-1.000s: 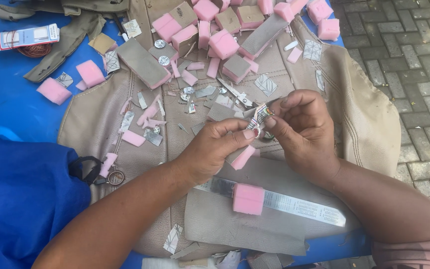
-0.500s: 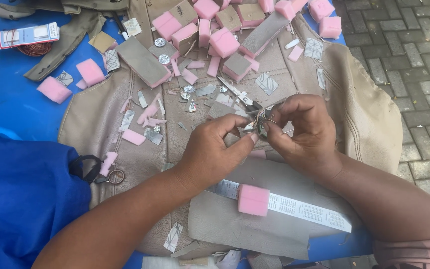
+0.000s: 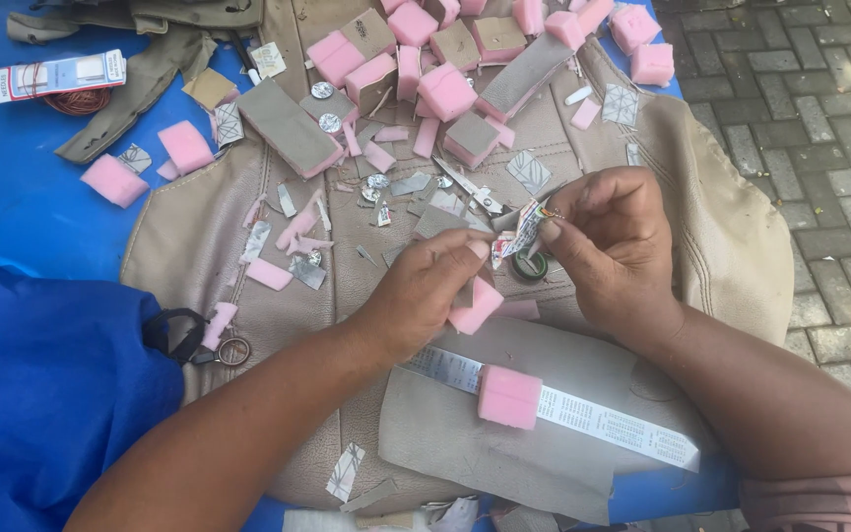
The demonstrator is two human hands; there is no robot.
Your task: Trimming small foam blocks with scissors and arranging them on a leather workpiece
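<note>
Pink foam blocks [image 3: 445,91] lie scattered over a beige leatherette sheet [image 3: 731,246] spread on a blue tarp [image 3: 22,207], seen from the head camera. Both hands meet near the middle of the sheet. The left hand [image 3: 421,296] pinches one end of a small folded paper strip [image 3: 522,232] between thumb and forefinger, with a pink foam piece [image 3: 475,307] tucked under its curled fingers. The right hand [image 3: 613,246] pinches the other end of the strip, fingertips closed narrow on it. Just below the strip a small dark ring [image 3: 530,266] rests on the sheet. Nearer the person, another pink foam block [image 3: 509,396] sits on a long white printed strip [image 3: 603,419]. Black-handled scissors [image 3: 199,340] lie at the sheet's left edge, beside blue cloth [image 3: 41,394].
</note>
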